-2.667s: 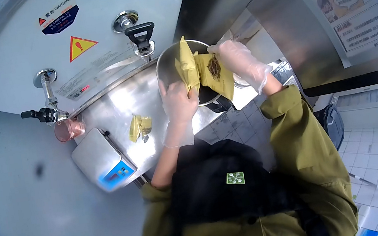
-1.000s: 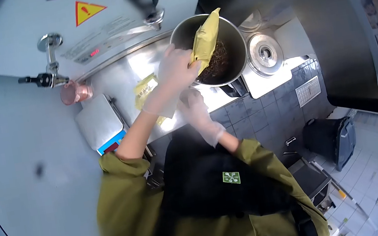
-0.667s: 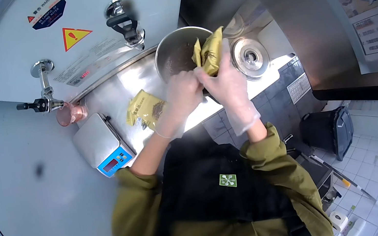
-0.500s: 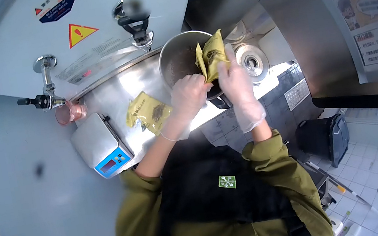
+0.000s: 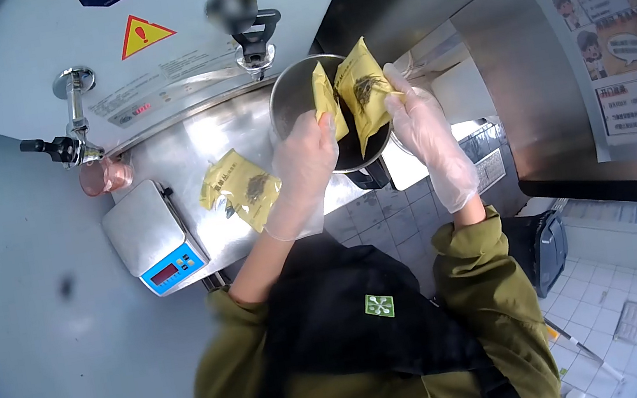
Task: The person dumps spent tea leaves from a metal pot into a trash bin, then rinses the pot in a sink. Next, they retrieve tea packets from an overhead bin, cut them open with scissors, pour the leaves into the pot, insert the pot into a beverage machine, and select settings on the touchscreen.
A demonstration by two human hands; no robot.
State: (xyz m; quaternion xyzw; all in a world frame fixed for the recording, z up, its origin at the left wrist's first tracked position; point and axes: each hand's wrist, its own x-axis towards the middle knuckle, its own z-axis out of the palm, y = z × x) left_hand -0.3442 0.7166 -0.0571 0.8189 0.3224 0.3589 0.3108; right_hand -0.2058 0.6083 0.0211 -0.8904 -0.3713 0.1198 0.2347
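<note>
My left hand point(image 5: 303, 161), in a clear plastic glove, is closed around a yellow packet point(image 5: 328, 99) that stands nearly edge-on above the left part of a metal pot point(image 5: 287, 97). A second yellow packet point(image 5: 361, 90), with a dark printed picture, is pinched at its right side by my gloved right hand point(image 5: 425, 125). It tilts over the pot's right half. Dark contents show low in the pot, though I cannot make out what they are. Another yellow packet point(image 5: 240, 185) lies on the steel counter, left of my left forearm.
A scale point(image 5: 154, 237) with a blue panel stands at the counter's left. Behind it is a pinkish cup point(image 5: 105, 176) beneath a tap point(image 5: 78, 129). A second tap point(image 5: 254, 42) hangs close behind the pot. A black bin point(image 5: 541, 247) stands on the floor at right.
My hands have moved apart, the right one shifting to the right with its packet. A gap now shows between the two packets, which were close together before. The camera view has shifted slightly.
</note>
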